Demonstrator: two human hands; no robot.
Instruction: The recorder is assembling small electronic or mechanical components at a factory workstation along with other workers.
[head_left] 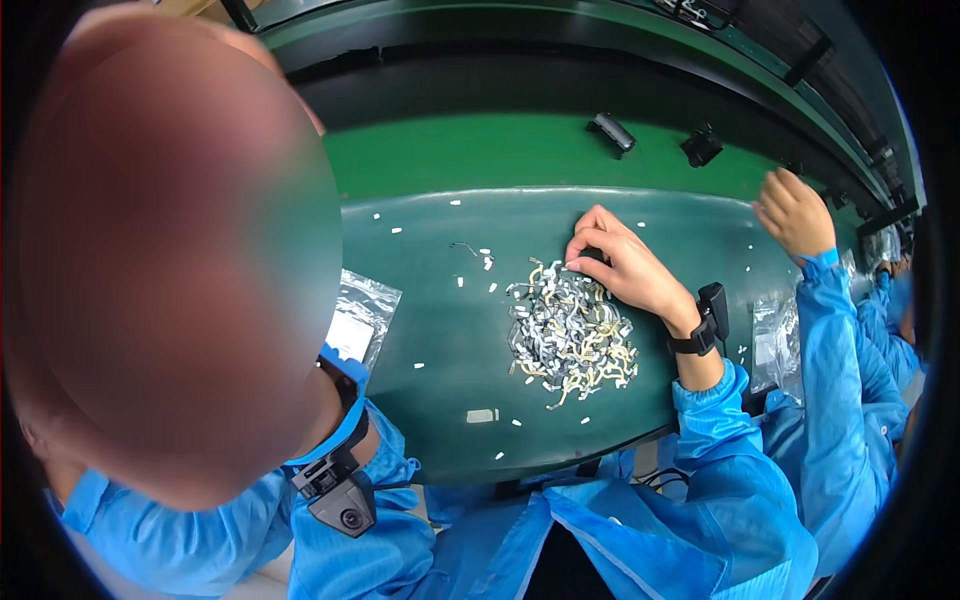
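On the green mat lies a heap of short cables [570,335], silver-grey and yellowish, with small white ends. My right hand [625,265] is at the heap's far edge, thumb and forefinger pinched together; a whitish bit shows at the fingertips, too small to name. A black camera [712,315] is strapped to that wrist. Very near the lens, my left hand [190,270] appears as a big blurred skin-toned shape over the left side, above a strapped wrist camera [345,503]. Its fingers cannot be made out, nor whether it holds anything.
Small white pieces [396,231] are scattered over the mat. A clear plastic bag [365,315] lies left, another [775,345] right. Black parts [612,134] rest on the green strip beyond. At right a co-worker's hand [797,212] is raised, in a blue sleeve.
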